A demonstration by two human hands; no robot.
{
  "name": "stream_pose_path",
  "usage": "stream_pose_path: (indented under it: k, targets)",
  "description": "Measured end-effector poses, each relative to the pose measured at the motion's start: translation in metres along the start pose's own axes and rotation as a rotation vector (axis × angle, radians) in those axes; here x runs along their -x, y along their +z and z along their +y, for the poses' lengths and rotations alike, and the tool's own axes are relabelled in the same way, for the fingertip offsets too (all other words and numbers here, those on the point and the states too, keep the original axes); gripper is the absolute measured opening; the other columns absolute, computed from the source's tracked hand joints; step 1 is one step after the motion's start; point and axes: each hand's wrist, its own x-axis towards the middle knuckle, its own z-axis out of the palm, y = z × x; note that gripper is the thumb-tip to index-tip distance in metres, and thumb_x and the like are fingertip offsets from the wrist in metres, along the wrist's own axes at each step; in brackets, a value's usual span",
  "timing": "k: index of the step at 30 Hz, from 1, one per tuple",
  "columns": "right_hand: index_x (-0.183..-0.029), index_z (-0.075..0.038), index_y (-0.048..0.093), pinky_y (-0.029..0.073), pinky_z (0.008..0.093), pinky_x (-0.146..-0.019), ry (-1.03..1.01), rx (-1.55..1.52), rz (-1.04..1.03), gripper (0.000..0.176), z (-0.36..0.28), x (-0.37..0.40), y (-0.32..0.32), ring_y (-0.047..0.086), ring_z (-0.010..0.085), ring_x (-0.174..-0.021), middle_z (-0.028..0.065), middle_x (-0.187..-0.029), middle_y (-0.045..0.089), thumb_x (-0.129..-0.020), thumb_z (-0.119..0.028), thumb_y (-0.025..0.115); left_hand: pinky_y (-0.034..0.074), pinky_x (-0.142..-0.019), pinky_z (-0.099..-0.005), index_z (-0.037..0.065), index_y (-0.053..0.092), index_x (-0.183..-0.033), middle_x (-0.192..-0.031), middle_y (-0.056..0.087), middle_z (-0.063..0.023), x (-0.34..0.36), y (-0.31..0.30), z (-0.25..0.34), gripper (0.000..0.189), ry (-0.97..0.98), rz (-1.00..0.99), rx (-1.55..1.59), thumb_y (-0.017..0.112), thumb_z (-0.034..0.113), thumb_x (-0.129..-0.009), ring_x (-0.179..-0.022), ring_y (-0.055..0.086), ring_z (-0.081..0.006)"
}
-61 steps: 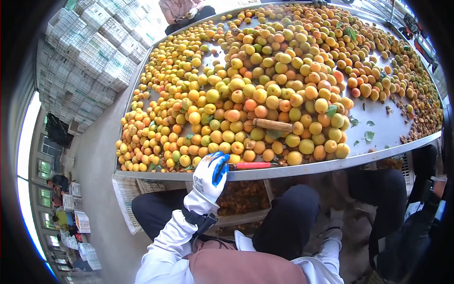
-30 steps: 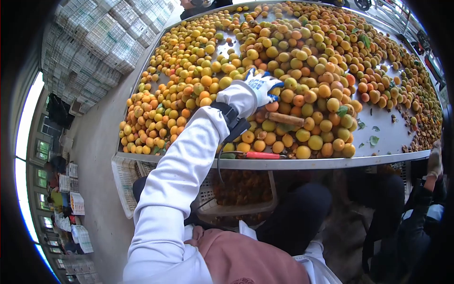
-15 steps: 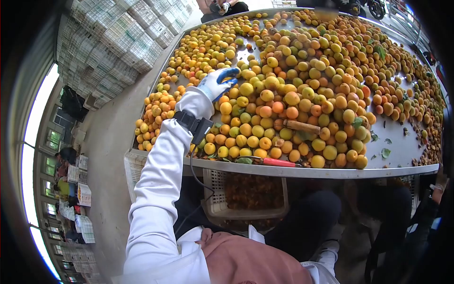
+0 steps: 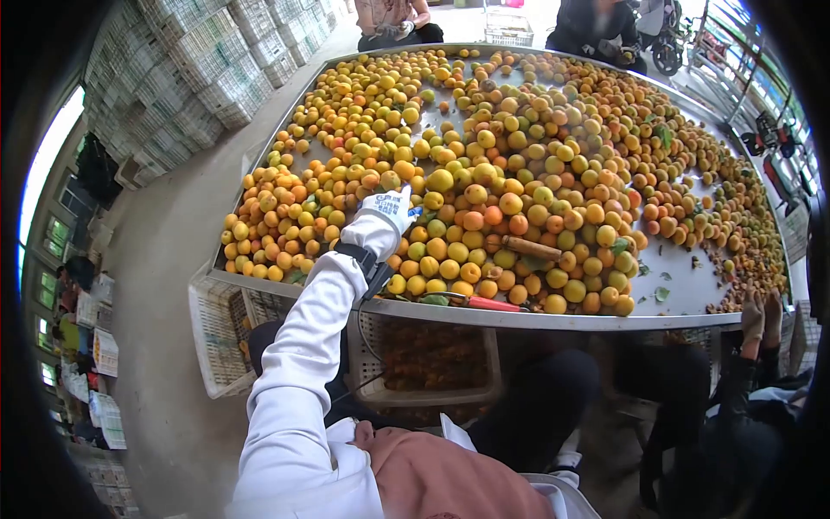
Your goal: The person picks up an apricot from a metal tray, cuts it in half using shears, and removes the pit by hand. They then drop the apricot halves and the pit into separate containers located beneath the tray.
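My left hand [image 4: 391,210], in a white glove with blue on the fingers, rests low among the yellow-orange apricots [image 4: 474,195] on the metal table [image 4: 571,323]. Its back faces up and most of its fingers are hidden, so its grip cannot be made out. A black device [image 4: 373,272] is strapped round that wrist. To the right of the hand, a wooden-handled tool [image 4: 531,248] lies on the fruit. A red-handled tool [image 4: 494,304] lies by the near edge. My right hand is out of view.
Under the table stand a crate of dark pieces [image 4: 432,396] and a white crate [image 4: 216,333]. A co-worker's gloved hands [image 4: 761,320] are at the right edge. Two people [image 4: 394,17] [image 4: 596,30] sit across the table. Stacked crates [image 4: 186,69] stand at the back left.
My left hand has moved down and toward me over the fruit, its fingers less visible. The view has shifted, showing more of the people opposite and the co-worker's hands on the right.
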Motion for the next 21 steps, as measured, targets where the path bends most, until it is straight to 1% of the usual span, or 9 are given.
stream_pose_path:
  k: [3,4,6,7,8,10,14,16,21]
  targets:
    - [-0.110,0.005,0.058,0.055,0.0377,-0.085,-0.169,-0.227,0.321,0.041,-0.011,0.008,-0.059,0.066,0.0255,-0.093,0.0182,-0.109,0.066,-0.083,-0.017,0.080,0.049,-0.098,-0.0430,0.014,0.051,-0.139,-0.131,0.061,-0.0159,-0.002,0.003,-0.010,0.052,0.077,-0.005,0.064,0.054,0.043,-0.097,-0.116,0.061,-0.0340]
    - [-0.118,0.005,0.055,0.055,0.0340,-0.086,-0.227,-0.614,0.434,0.039,-0.033,0.012,-0.076,0.065,0.0199,-0.096,0.0145,-0.109,0.065,-0.088,-0.011,0.075,0.048,-0.099,-0.0433,0.011,0.053,-0.136,-0.131,0.061,-0.0162,-0.003,0.007,-0.017,0.050,0.063,0.033,0.170,0.060,0.037,-0.094,-0.118,0.060,-0.0343]
    - [-0.125,0.004,0.057,0.053,0.0309,-0.091,-0.425,-0.844,0.325,0.033,-0.102,0.041,-0.145,0.063,0.0180,-0.103,0.0115,-0.117,0.064,-0.094,-0.002,0.065,0.046,-0.102,-0.0425,0.014,0.055,-0.137,-0.133,0.060,-0.0158,-0.006,0.010,-0.030,0.051,0.042,0.072,0.305,0.064,0.036,-0.092,-0.121,0.058,-0.0338]
    - [-0.123,0.004,0.060,0.052,0.0326,-0.095,-0.743,-0.652,0.456,0.030,-0.141,0.056,-0.171,0.062,0.0201,-0.108,0.0128,-0.121,0.063,-0.093,0.003,0.062,0.045,-0.103,-0.0424,0.016,0.058,-0.135,-0.130,0.062,-0.0152,0.004,0.001,-0.031,0.052,-0.012,0.077,0.459,0.069,0.035,-0.088,-0.120,0.058,-0.0354]
    - [-0.122,0.006,0.060,0.050,0.0344,-0.098,-0.942,-0.652,0.480,0.031,-0.193,0.084,-0.193,0.061,0.0237,-0.113,0.0155,-0.122,0.062,-0.090,0.007,0.059,0.056,-0.067,-0.0300,0.017,0.060,-0.132,-0.103,0.071,-0.0058,0.010,0.000,-0.034,0.043,0.021,0.127,0.559,0.070,0.015,-0.091,-0.077,0.069,-0.0157]
    - [-0.121,0.005,0.060,0.050,0.0366,-0.099,-1.157,-0.317,0.634,0.036,-0.262,0.105,-0.221,0.061,0.0299,-0.115,0.0193,-0.124,0.061,-0.085,0.012,0.060,0.054,-0.056,-0.0250,0.014,0.061,-0.131,-0.096,0.070,-0.0011,0.026,-0.003,-0.043,0.040,-0.006,-0.057,1.273,0.067,0.006,-0.093,-0.066,0.066,-0.0102]
    - [-0.117,0.000,0.062,0.052,0.0407,-0.094,-1.601,0.188,0.614,0.037,-0.365,0.109,-0.226,0.063,0.0372,-0.110,0.0208,-0.123,0.062,-0.081,0.008,0.068,0.058,-0.072,-0.0277,0.004,0.057,-0.133,-0.110,0.066,-0.0072,0.107,-0.043,-0.041,0.040,0.203,-0.009,1.618,0.064,0.007,-0.094,-0.079,0.069,-0.0151]
    - [-0.118,-0.004,0.064,0.049,0.0442,-0.097,-1.773,0.201,0.339,0.038,-0.410,0.111,-0.215,0.060,0.0359,-0.112,0.0149,-0.128,0.061,-0.080,0.001,0.067,0.056,-0.082,-0.0297,0.002,0.056,-0.134,-0.115,0.066,-0.0080,0.149,-0.058,-0.036,0.038,0.197,0.014,1.748,0.060,0.011,-0.096,-0.087,0.068,-0.0162]
    - [-0.119,-0.013,0.065,0.043,0.0448,-0.105,-1.843,0.639,0.085,0.036,-0.446,0.046,-0.146,0.053,0.0323,-0.124,0.0066,-0.135,0.056,-0.084,-0.009,0.060,0.057,-0.084,-0.0356,0.002,0.052,-0.136,-0.123,0.066,-0.0155,0.213,-0.039,-0.037,0.039,0.155,0.073,2.165,0.056,0.021,-0.102,-0.092,0.070,-0.0205]
